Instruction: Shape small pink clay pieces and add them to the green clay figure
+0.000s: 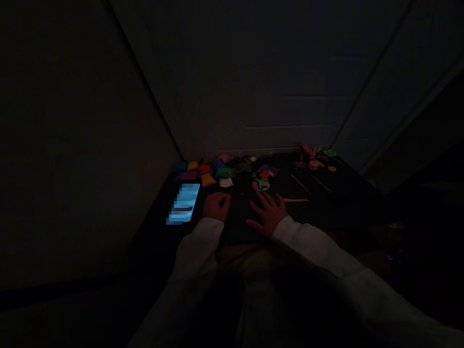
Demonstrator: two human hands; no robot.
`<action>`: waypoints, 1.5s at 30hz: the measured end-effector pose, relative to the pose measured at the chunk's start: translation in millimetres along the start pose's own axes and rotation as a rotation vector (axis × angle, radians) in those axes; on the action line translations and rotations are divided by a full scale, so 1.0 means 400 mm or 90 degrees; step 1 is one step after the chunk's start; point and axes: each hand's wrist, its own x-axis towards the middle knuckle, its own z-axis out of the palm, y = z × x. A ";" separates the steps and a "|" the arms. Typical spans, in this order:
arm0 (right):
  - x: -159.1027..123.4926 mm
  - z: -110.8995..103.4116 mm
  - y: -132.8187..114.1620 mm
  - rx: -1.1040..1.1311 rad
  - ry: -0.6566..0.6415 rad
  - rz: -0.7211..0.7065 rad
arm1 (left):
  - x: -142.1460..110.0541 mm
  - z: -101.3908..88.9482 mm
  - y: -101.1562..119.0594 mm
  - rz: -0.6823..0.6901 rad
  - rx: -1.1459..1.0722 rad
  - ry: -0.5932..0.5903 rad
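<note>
The scene is very dark. My left hand rests on the dark tabletop with its fingers curled in; what they hold, if anything, is hidden. To its left lies a lit phone screen, partly pixelated. My right hand lies palm down, its fingers spread and nothing in them. Just beyond its fingertips is a small green clay figure with red and blue parts. A thin pink strip lies close to the right hand's outer side.
Several coloured packets, among them a green packet and an orange packet, line the back left. A small white packet lies before them. Pink and green clay shapes sit back right, with a thin red stick nearer. A wall stands behind.
</note>
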 end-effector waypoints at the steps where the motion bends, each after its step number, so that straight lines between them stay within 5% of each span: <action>1: -0.001 0.000 -0.003 0.003 -0.001 -0.014 | 0.000 0.000 0.000 0.001 -0.001 -0.001; 16: 0.003 0.002 0.006 0.000 -0.014 0.041 | -0.001 0.001 0.001 0.008 0.004 -0.006; 21: -0.001 0.000 0.005 0.005 -0.016 -0.014 | -0.002 0.002 0.000 0.000 0.005 0.001; 25: 0.001 0.001 0.008 -0.004 -0.017 0.045 | -0.002 0.002 0.002 0.004 0.007 -0.011; 30: -0.003 0.005 0.002 0.009 -0.012 -0.018 | -0.002 0.002 0.004 0.005 0.013 -0.012; 35: -0.001 0.005 0.020 0.001 0.000 0.048 | -0.002 0.004 0.005 0.014 0.019 -0.022; 41: -0.011 0.005 0.003 0.010 0.012 -0.026 | -0.003 0.005 0.004 0.021 0.031 -0.030; 45: -0.003 0.007 0.016 -0.001 0.006 0.029 | -0.003 0.009 0.001 0.047 0.036 -0.055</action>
